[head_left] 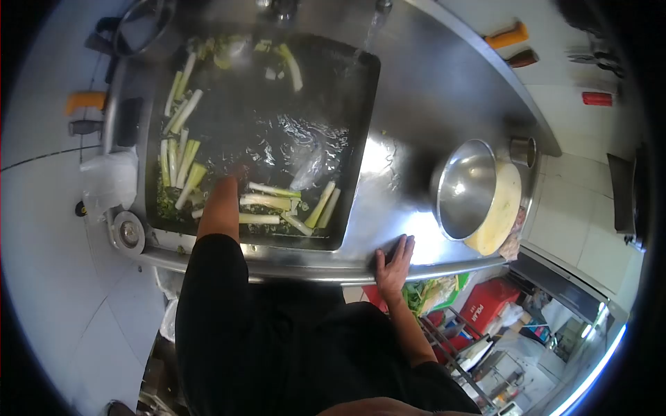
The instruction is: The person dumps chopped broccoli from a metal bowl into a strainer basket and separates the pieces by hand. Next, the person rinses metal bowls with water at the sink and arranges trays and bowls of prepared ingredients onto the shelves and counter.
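A sink basin (368,132) is filled with dark, rippling water. Cut leek stalks (186,111), white with pale green ends, float along its left side and near edge. My left hand (234,172) is down in the water beside the stalks; its fingers are hidden by water and ripples. Close to it is a shiny, see-through patch (305,170) that may be plastic or rippling water. My right hand (395,267) rests on the metal rim at the front of the sink counter, fingers stretched out, holding nothing.
On the right of the counter, a metal bowl (468,188) leans by a round yellowish board (503,208) and a small metal cup (522,151). A drain strainer (128,232) sits at the left corner. Below right stand a green crate of vegetables (433,291) and a red box (489,304).
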Demonstrator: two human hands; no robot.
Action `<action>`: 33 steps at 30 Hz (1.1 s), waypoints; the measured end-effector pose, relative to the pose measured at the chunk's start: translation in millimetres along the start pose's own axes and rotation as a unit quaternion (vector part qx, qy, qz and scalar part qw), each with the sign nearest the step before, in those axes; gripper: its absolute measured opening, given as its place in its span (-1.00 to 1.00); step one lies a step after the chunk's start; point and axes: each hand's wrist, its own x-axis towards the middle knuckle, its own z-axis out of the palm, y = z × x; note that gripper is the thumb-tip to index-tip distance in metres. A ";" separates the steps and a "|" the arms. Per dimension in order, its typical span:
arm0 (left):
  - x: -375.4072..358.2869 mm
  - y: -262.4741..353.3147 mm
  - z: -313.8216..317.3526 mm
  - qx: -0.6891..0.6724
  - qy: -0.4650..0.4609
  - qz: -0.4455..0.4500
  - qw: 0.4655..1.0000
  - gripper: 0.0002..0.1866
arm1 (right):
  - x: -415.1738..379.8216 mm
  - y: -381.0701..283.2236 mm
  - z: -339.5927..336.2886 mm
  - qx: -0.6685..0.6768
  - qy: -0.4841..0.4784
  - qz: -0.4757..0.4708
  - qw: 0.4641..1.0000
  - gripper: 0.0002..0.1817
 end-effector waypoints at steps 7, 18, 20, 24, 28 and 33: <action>5.7 23.4 40.8 -0.071 0.058 0.033 0.995 -0.55 | 6.1 -1.1 0.7 0.017 -0.014 -0.003 1.000 -0.12; -31.7 64.1 45.1 -0.198 0.088 0.096 0.971 -0.60 | 7.1 4.8 1.2 0.034 0.004 -0.006 0.999 -0.15; -53.2 55.2 33.0 -0.223 0.088 0.096 0.966 -0.61 | 5.0 8.7 0.9 0.040 0.011 -0.009 0.999 -0.16; -98.2 31.1 -14.1 -0.356 0.047 0.075 0.930 -0.64 | 4.4 7.8 1.4 0.041 0.034 -0.016 0.998 -0.18; -149.9 10.5 -62.8 -0.660 -0.054 0.006 0.749 -0.60 | -0.5 8.7 -0.1 0.038 0.046 -0.020 0.998 -0.19; -184.4 -8.9 -57.9 -0.779 -0.048 0.087 0.619 -0.56 | -7.7 12.1 -2.2 0.034 0.050 -0.011 0.998 -0.20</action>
